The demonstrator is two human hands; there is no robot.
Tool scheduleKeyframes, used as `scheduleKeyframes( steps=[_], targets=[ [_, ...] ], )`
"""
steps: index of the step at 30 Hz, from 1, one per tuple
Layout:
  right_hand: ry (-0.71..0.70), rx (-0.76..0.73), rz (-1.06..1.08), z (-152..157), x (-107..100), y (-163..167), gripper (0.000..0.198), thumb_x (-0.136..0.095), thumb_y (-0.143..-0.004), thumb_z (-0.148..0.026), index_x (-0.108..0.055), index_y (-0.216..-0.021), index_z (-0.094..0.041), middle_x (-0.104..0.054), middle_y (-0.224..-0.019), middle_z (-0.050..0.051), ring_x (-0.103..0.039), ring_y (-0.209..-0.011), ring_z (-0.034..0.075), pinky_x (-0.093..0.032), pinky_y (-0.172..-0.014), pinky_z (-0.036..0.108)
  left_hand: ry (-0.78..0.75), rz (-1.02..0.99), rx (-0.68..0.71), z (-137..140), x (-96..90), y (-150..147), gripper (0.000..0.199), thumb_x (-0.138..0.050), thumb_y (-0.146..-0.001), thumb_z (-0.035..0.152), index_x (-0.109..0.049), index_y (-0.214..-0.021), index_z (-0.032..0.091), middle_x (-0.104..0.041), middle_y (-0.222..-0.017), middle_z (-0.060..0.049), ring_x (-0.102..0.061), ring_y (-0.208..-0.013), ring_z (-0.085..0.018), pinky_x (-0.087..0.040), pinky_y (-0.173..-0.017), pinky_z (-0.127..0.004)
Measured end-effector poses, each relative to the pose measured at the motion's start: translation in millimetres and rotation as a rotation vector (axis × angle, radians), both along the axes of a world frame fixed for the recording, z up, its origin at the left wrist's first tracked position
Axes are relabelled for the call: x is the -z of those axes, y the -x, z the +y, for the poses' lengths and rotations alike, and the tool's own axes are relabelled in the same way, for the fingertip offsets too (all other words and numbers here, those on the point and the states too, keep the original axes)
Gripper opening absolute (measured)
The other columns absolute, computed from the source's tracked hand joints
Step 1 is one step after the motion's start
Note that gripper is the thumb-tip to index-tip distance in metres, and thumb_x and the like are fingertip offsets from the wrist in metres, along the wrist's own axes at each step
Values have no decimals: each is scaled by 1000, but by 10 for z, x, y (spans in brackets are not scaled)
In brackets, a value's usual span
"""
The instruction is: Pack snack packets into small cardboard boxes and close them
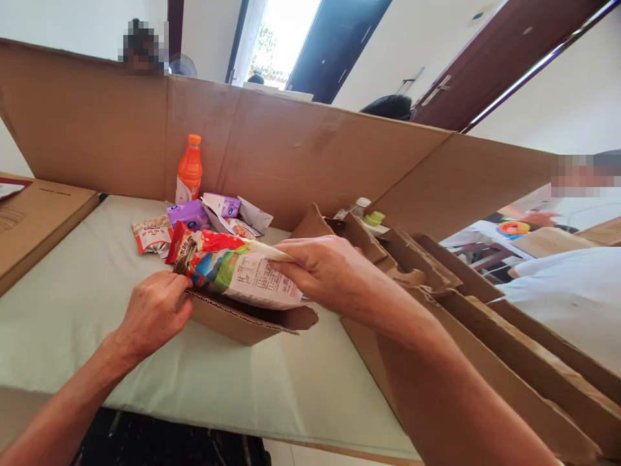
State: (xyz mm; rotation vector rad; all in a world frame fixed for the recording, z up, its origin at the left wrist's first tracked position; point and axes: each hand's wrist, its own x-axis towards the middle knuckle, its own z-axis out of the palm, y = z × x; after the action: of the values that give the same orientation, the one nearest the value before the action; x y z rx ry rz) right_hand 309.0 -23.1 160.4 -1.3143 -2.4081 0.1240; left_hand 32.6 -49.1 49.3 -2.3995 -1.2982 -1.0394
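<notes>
My right hand [330, 272] grips a colourful snack bag [242, 266] by its right end, holding it over a small brown cardboard box [242, 320] on the table. My left hand [152, 310] pinches the left edge of that box, fingertips touching the bag's lower left corner. The bag shows red, green and white print with small text. It lies tilted across the open top of the box.
Behind the box lie a red-and-white snack packet [151, 236], purple packs [189, 213], and an orange drink bottle [189, 169]. A tall cardboard wall [291, 149] rings the pale green table [72, 304]. A larger open carton [436, 278] with bottles stands at right. Other people are beyond.
</notes>
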Motion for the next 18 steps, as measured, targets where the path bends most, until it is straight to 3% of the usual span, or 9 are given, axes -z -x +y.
scheduleKeyframes(
  steps=[4, 8, 10, 13, 18],
  targets=[
    [-44, 47, -95, 42, -63, 57, 40, -56, -89, -31, -48, -51, -23, -50, -52, 1, -40, -48, 13, -26, -51, 29, 23, -28, -49, -17, 22, -32, 15, -56, -86, 15, -68, -95, 18, -77, -102, -10, -75, -85, -25, -60, -71, -36],
    [27, 136, -402, 151, -25, 270, 27, -53, -86, -21, -64, -61, -23, -63, -60, 5, -58, -59, 18, -33, -55, 29, 39, -14, -52, -42, 20, -70, 9, -60, -85, 16, -66, -92, 18, -72, -124, -15, -75, -94, -28, -62, -76, -39],
    [135, 146, -568, 243, 94, 450, 24, -51, -85, -15, -74, -80, -20, -75, -80, 11, -69, -76, 24, -40, -61, 29, 31, -5, -65, -51, 16, -91, 9, -61, -84, 14, -65, -91, 17, -72, -123, -16, -76, -91, -29, -62, -74, -40],
    [298, 87, -686, 392, 345, 651, 34, -49, -87, -10, -76, -107, -13, -76, -106, 20, -72, -97, 30, -45, -68, 31, -3, 3, -54, -55, 12, -97, 8, -61, -83, 11, -64, -86, 18, -74, -119, -15, -75, -87, -30, -61, -72, -42],
    [440, -44, -734, 515, 567, 639, 36, -53, -84, -7, -77, -110, -11, -77, -109, 18, -73, -102, 29, -48, -73, 29, 6, -44, 38, -40, 14, -68, 11, -57, -86, 9, -61, -83, 19, -76, -111, -12, -74, -86, -27, -60, -72, -40]
  ],
)
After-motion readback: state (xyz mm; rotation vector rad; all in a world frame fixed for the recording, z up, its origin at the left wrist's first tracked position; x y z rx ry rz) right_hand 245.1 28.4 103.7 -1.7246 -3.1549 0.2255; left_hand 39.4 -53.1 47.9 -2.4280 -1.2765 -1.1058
